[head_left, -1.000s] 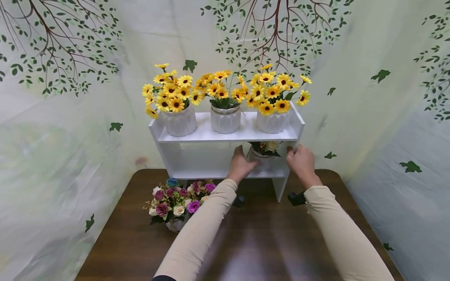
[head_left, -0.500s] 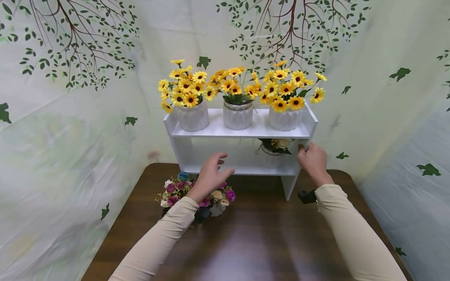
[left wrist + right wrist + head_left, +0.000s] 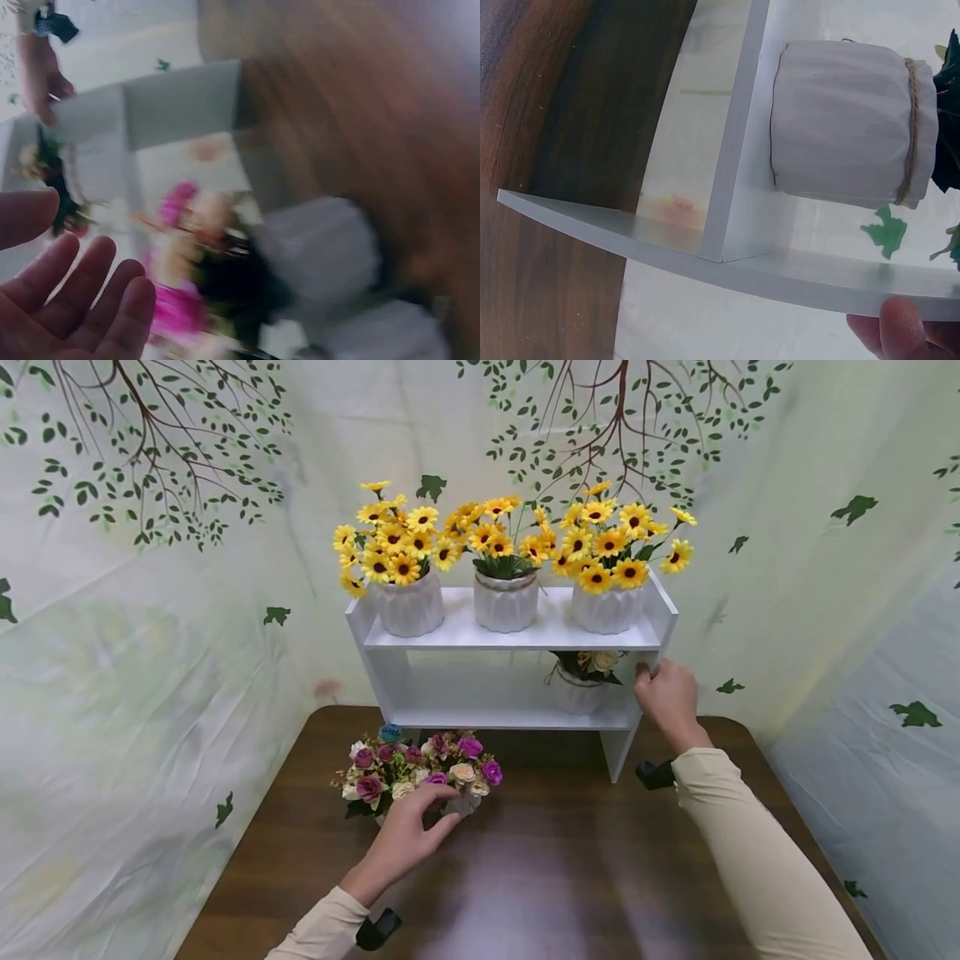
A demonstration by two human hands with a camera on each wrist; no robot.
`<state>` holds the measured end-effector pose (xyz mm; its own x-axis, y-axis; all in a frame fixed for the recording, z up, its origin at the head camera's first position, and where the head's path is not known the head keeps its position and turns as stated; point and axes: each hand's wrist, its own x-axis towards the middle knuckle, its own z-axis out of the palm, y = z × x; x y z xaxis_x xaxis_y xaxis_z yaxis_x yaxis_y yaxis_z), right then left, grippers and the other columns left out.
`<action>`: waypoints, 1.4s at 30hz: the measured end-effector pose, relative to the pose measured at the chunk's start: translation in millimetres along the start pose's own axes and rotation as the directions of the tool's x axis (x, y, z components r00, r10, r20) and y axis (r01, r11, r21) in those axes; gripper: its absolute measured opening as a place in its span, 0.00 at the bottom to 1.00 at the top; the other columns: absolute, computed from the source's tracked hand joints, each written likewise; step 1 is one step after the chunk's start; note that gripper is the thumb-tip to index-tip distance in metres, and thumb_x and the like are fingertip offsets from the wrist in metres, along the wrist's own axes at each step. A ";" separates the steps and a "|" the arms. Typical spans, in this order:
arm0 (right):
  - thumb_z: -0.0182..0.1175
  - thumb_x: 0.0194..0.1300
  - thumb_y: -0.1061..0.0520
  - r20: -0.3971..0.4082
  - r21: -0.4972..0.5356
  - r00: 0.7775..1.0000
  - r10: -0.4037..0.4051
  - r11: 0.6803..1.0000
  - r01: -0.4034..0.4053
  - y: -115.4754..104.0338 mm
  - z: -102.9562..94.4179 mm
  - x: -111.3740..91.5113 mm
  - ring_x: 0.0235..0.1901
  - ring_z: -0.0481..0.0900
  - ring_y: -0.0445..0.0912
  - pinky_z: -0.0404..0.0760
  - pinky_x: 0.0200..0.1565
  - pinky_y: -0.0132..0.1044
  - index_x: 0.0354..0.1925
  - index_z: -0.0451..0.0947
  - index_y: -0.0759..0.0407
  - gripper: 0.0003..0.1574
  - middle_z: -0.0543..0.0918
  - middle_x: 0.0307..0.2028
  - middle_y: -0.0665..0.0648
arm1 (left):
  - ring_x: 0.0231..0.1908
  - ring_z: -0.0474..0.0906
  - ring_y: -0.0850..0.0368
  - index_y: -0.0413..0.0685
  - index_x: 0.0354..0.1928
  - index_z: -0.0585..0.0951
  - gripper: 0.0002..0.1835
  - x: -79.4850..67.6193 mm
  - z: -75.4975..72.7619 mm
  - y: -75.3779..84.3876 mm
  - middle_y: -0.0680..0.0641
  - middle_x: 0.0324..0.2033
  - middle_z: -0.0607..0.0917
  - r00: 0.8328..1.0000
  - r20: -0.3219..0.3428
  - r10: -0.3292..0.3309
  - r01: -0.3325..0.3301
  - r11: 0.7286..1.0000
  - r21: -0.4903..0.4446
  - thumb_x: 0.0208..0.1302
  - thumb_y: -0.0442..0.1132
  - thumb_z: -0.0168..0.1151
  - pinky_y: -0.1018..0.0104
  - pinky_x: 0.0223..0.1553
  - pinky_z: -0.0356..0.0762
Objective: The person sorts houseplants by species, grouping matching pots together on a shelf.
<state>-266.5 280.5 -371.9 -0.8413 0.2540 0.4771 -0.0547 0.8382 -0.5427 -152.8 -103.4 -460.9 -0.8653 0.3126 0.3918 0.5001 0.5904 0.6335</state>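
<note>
My left hand (image 3: 405,839) is in front of two pots of artificial roses on the table, its fingers and thumb apart with nothing between them. Pink, cream and purple blooms fill the right rose pot (image 3: 471,768), partly overlapped by my fingertips in the head view. The left rose pot (image 3: 371,781) also shows a blue bloom. With thumb and fingers my right hand (image 3: 666,700) pinches the right side panel of a white two-tier shelf (image 3: 495,718). Beside that panel, on the lower tier, stands a white pot of cream roses (image 3: 581,695) with twine round its neck (image 3: 913,135).
Three white pots of yellow sunflowers line the top tier: a left one (image 3: 408,602), a middle one (image 3: 506,603) and a right one (image 3: 607,610). The shelf stands at the back of a brown wooden table (image 3: 540,860). Leaf-printed cloth (image 3: 787,610) surrounds it.
My left hand has let go of the rose pot on the lower tier and moved left and down to the rose pots on the table. The right hand stays at the side panel.
</note>
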 end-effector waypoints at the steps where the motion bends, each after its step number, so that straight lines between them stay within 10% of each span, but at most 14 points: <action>1: 0.51 0.66 0.57 0.001 0.000 1.000 0.000 1.000 0.000 -0.1 0.2 0.0 0.18 0.69 0.55 0.60 0.20 0.39 0.13 0.64 0.60 0.24 0.72 0.13 0.60 | 0.42 0.84 0.58 0.49 0.48 0.83 0.15 -5.6 1.2 -4.8 0.51 0.43 0.87 0.999 -0.003 -0.034 0.034 0.999 0.001 0.58 0.34 0.71 0.61 0.44 0.83; 9: 0.51 0.66 0.57 0.003 -0.001 1.000 0.000 1.000 0.000 -1.0 -1.1 -2.1 0.19 0.71 0.57 0.62 0.21 0.42 0.14 0.64 0.60 0.24 0.76 0.15 0.65 | 0.36 0.83 0.61 0.48 0.41 0.85 0.10 -41.3 5.9 -39.5 0.50 0.37 0.88 0.979 -0.087 -0.185 0.190 0.981 0.048 0.56 0.32 0.70 0.66 0.37 0.83; 15: 0.51 0.66 0.57 -0.004 0.005 1.000 -0.010 1.000 0.010 0.8 -0.4 -3.2 0.20 0.71 0.58 0.63 0.21 0.42 0.14 0.65 0.60 0.23 0.77 0.16 0.65 | 0.30 0.80 0.66 0.46 0.36 0.86 0.04 -61.3 1.3 -62.6 0.50 0.33 0.88 0.899 -0.155 -0.410 0.423 0.904 0.057 0.60 0.32 0.66 0.71 0.34 0.78; 22: 0.51 0.66 0.56 -0.013 -0.014 1.000 0.001 1.000 -0.001 3.5 -3.1 -4.0 0.21 0.73 0.60 0.65 0.22 0.44 0.15 0.66 0.61 0.23 0.79 0.18 0.68 | 0.45 0.80 0.39 0.28 0.56 0.73 0.24 -57.5 -5.4 -96.2 0.30 0.48 0.80 0.824 -0.184 -0.536 0.552 0.832 0.051 0.62 0.37 0.63 0.47 0.45 0.77; 30: 0.51 0.67 0.57 -0.009 -0.018 1.000 -0.019 1.000 0.019 3.7 3.3 -0.2 0.19 0.71 0.56 0.62 0.21 0.40 0.15 0.66 0.60 0.23 0.77 0.16 0.65 | 0.67 0.68 0.36 0.35 0.70 0.61 0.44 -37.0 -2.0 -126.3 0.31 0.64 0.71 0.836 -0.116 -0.537 0.523 0.843 -0.127 0.55 0.40 0.72 0.42 0.68 0.65; 37: 0.51 0.67 0.57 -0.003 -0.011 1.000 -0.002 1.000 0.002 4.9 5.0 -0.1 0.18 0.70 0.54 0.62 0.20 0.38 0.15 0.65 0.60 0.23 0.76 0.15 0.63 | 0.50 0.72 0.77 0.38 0.68 0.67 0.39 -23.7 11.1 -134.0 0.36 0.63 0.76 0.827 -0.047 -0.560 0.499 0.771 -0.395 0.53 0.30 0.72 0.82 0.52 0.69; 42: 0.51 0.68 0.57 0.013 -0.007 1.000 0.014 1.000 -0.014 3.8 3.1 -0.4 0.20 0.72 0.55 0.64 0.21 0.39 0.17 0.67 0.61 0.22 0.79 0.18 0.66 | 0.43 0.72 0.77 0.34 0.63 0.70 0.36 -18.3 20.7 -135.0 0.33 0.58 0.79 0.830 -0.078 -0.553 0.476 0.774 -0.418 0.50 0.26 0.70 0.80 0.45 0.73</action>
<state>-268.1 282.0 -376.3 -0.8491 0.2589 0.4604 -0.0397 0.8379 -0.5445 -205.1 -173.4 -567.4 -0.9918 -0.1247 0.0270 -0.0111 0.2951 0.9554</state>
